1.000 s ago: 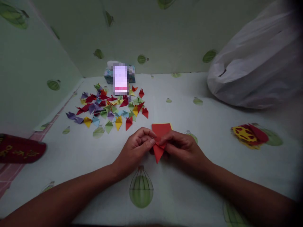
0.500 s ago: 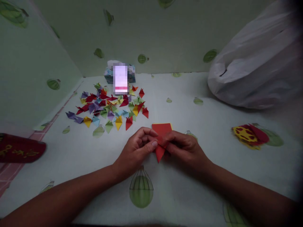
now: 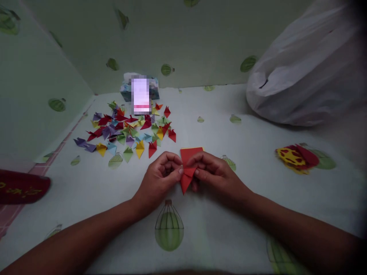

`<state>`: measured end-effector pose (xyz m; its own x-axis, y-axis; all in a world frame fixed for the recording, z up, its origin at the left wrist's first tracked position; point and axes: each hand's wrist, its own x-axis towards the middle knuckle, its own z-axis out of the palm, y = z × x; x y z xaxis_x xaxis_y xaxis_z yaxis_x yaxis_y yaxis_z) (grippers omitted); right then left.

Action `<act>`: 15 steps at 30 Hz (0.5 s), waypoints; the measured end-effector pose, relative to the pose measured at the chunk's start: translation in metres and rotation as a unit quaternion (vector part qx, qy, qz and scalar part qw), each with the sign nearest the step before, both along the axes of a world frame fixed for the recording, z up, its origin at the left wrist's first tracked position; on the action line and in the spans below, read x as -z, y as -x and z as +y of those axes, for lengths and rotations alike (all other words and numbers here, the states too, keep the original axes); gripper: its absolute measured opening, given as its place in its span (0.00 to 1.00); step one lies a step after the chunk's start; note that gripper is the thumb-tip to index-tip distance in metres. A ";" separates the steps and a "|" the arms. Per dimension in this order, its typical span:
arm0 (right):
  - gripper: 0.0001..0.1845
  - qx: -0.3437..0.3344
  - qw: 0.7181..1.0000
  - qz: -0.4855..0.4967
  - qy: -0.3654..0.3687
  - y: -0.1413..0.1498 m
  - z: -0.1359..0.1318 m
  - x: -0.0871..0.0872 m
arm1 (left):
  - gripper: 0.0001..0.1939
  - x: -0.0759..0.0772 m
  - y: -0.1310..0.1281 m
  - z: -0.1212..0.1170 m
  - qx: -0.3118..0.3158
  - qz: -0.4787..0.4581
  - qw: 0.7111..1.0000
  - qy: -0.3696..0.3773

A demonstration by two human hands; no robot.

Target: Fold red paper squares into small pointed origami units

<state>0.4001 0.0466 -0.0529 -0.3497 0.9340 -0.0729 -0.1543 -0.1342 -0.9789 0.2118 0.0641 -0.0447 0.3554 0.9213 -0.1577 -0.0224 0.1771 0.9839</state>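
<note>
A small piece of folded red origami paper is pinched between my two hands, its pointed end toward me and a flap sticking out to the right. My left hand closes thumb and fingers on its left edge. On the opposite side my right hand grips the flap, fingers curled. Just beyond my fingers lies a stack of red paper squares, a yellow edge showing along its top. Parts of the folded paper are covered by my fingertips.
Many small folded paper shapes in several colours lie at the back left. Behind them are a phone, its screen blurred out, and a tissue box. A white plastic bag, red and yellow cutouts and a red object lie around.
My right fingers have shifted on the folded paper, and a flap now shows spread out to the right. The whole scene has slid slightly left as the camera turned.
</note>
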 end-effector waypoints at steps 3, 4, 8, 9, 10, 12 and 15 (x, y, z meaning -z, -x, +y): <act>0.05 0.004 1.000 0.002 0.006 0.000 0.001 0.001 | 0.08 0.000 0.000 0.002 -0.003 0.013 1.000 -0.004; 0.04 0.006 1.000 0.004 0.004 -0.001 0.002 0.002 | 0.07 0.000 0.000 0.002 0.000 0.012 1.000 -0.003; 0.03 0.028 1.000 -0.003 -0.013 -0.001 0.003 0.001 | 0.07 0.002 0.000 0.002 0.017 0.006 1.000 0.015; 0.02 0.034 0.999 -0.012 -0.021 0.000 0.003 0.001 | 0.07 0.003 0.000 0.002 0.017 0.006 1.000 0.024; 0.02 0.037 0.999 -0.024 -0.030 0.000 0.003 0.000 | 0.08 0.004 0.000 0.002 0.016 0.006 0.999 0.033; 0.03 0.044 0.997 -0.046 -0.046 -0.001 0.003 0.000 | 0.08 0.005 0.000 0.002 0.016 0.002 0.999 0.050; 0.04 0.051 0.995 -0.066 -0.052 -0.001 0.003 0.000 | 0.09 0.006 0.000 0.003 0.023 -0.001 0.998 0.061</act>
